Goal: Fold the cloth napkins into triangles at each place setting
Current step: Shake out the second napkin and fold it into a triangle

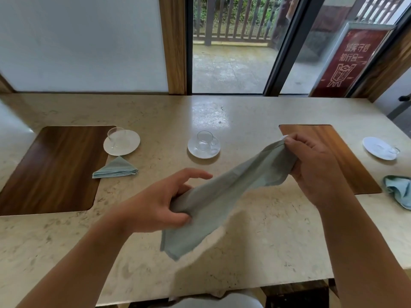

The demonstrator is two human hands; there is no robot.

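Head view: first napkin lies triangle-folded toward the tabletop's left, second napkin hangs unfolded over its middle, pinched by left hand and right hand, third napkin waits crumpled at the right edge.

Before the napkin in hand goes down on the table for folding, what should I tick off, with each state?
1. Grip: left hand and right hand both hold the held napkin: ok.
2. Cloth spread flat: bunched, in the air: not ok.
3. Which corners are pinched: cannot tell.
4. Bare table in front to lay it on: ok.
5. Left setting: folded napkin lies as a triangle by the left placemat: ok.
6. Right setting: crumpled napkin unfolded: not ok.
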